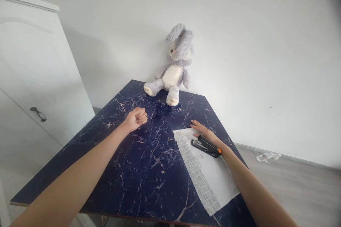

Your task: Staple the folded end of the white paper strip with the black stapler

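My left hand (136, 118) is closed in a fist over the left-middle of the dark blue marbled table (149, 170), with nothing showing in it. My right hand (204, 130) has its fingers stretched out at the far edge of a printed sheet of paper (226, 181). Beside that hand and wrist, a black stapler (206, 146) with an orange end lies on the paper. A grey strip with a repeated pattern runs down the sheet's left side. At the back of the table sits a grey plush rabbit (173, 76) with a white belly, touched by neither hand.
A white cabinet (34, 67) with a dark handle stands left of the table. Behind is a pale wall (255, 53). On the floor at the right lies a crumpled clear plastic item (268, 156).
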`<state>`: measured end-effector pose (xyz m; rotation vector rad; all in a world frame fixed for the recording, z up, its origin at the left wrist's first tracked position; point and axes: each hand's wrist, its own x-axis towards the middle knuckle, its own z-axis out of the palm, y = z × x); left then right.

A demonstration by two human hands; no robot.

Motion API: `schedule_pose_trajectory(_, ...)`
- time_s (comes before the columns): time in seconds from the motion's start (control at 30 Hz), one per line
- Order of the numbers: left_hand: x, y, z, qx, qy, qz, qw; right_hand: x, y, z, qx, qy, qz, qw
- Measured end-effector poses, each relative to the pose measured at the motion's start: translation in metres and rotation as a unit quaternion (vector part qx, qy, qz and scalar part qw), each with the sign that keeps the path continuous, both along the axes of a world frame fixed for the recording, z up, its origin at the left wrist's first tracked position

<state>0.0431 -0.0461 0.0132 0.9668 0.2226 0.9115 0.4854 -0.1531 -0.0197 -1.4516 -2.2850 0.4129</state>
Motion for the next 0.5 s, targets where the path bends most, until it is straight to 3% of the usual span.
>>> schedule_pose_trajectory(0.13, 0.004, 0.0, -0.003, 0.019, 0.009, -0.034, 0.999, -0.008, 0.002, -0.01, -0.008, -0.069, -0.04, 0.997)
schedule_pose_trajectory(0.27, -0.006, 0.006, 0.001, -0.015, -0.024, -0.01, 1.0, -0.029, 0.01, -0.017, -0.036, -0.142, -0.115, 0.983)
schedule_pose_trajectory(0.37, -0.026, 0.013, 0.007, -0.072, -0.091, 0.066, 0.991, -0.074, 0.023, -0.018, -0.037, -0.157, -0.165, 0.973)
schedule_pose_trajectory(0.5, -0.055, 0.02, 0.011, -0.1, -0.192, 0.184, 0.959, -0.167, 0.053, -0.013, -0.028, -0.141, -0.136, 0.98)
